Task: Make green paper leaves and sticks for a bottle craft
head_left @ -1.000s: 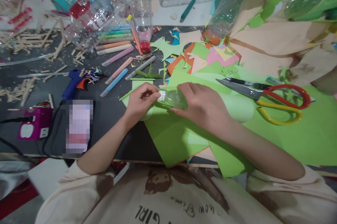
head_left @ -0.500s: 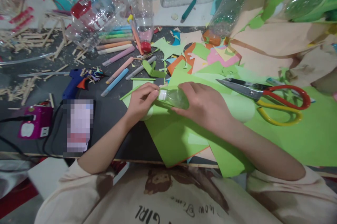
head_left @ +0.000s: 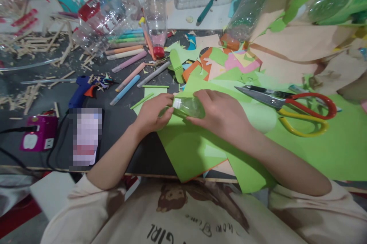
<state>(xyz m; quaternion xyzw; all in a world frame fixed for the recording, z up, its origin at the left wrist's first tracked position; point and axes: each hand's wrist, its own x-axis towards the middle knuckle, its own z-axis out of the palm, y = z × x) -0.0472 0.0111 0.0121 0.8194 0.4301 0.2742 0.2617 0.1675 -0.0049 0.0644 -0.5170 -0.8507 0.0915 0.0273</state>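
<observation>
My right hand (head_left: pixel 222 112) is wrapped around a small clear plastic bottle piece (head_left: pixel 190 107), its whitish neck (head_left: pixel 177 103) pointing left. It lies just over green paper sheets (head_left: pixel 183 148). At the neck, my left hand (head_left: pixel 153 112) has its thumb and fingers closed together; what sits between them is hidden. Just beyond the fingers stands a green paper leaf shape (head_left: pixel 176 64); whether it joins the bottle piece I cannot tell. Two thin green paper sticks (head_left: pixel 155 87) lie by my left knuckles. A pale green paper roll (head_left: pixel 259 117) shows past my right hand.
Scissors (head_left: pixel 275 100) with red and yellow handles lie at right. A blue glue gun (head_left: pixel 78 91), a purple box (head_left: pixel 38 133) and a phone (head_left: pixel 86 137) are at left. Markers (head_left: pixel 125 90), paper scraps (head_left: pixel 210 62) and plastic bottles (head_left: pixel 155 7) crowd the back.
The green leaf shape has turned from lying folded sideways to standing more upright, farther right. My left hand has rolled slightly, its thumb now lower. My right hand stays on the bottle piece.
</observation>
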